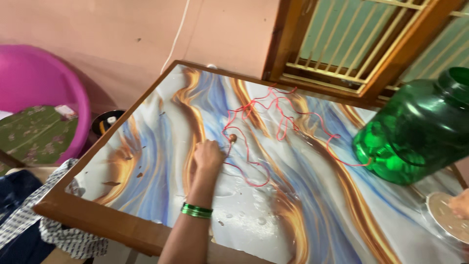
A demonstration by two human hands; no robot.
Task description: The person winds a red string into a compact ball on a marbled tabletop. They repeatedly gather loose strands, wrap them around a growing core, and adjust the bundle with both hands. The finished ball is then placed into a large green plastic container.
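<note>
My left hand [207, 155], with green bangles on the wrist, reaches out over the table [146, 146], whose top is swirled in blue and orange. Its fingers are pinched together on a red thread [264, 110] right beside a small brown bead [232, 138]. The thread loops loosely across the table and runs towards a big green transparent jar [415, 132], which is tilted at the right. Only a bit of my right hand [460, 203] shows at the right edge, resting on a round whitish lid [442, 215]. Its fingers are cut off by the frame.
A pink plastic tub [34, 78] with a green patterned cloth stands on the left by the wall. A checked cloth [58, 230] hangs off the table's near left corner. A wooden window frame with bars [351, 44] stands behind the table. Water drops lie on the table near my arm.
</note>
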